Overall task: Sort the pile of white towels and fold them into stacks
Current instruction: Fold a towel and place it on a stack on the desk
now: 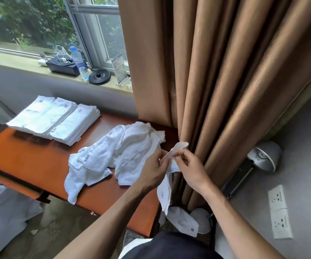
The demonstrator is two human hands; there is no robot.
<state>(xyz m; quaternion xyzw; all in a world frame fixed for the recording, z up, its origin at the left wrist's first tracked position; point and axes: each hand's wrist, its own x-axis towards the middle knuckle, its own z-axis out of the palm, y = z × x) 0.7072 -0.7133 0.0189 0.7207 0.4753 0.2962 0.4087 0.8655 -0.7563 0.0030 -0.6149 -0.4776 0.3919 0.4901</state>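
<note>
A loose pile of white towels [113, 157] lies crumpled on the orange-brown table [29, 156], one part hanging over the near edge. At the table's far left sit stacks of folded white towels [55, 118] side by side. My left hand [153, 170] and my right hand [189, 166] both pinch the top edge of one small white towel [165, 193], which hangs down past the table's right end. Another white towel [182, 219] lies on the floor below it.
Heavy tan curtains [225, 81] hang right behind my hands. The windowsill [11, 65] holds a water bottle [79, 61], a black tray of cables [63, 65], a black kettle base [100, 76] and a card stand. A lamp [264, 156] and wall sockets [279, 212] are at right.
</note>
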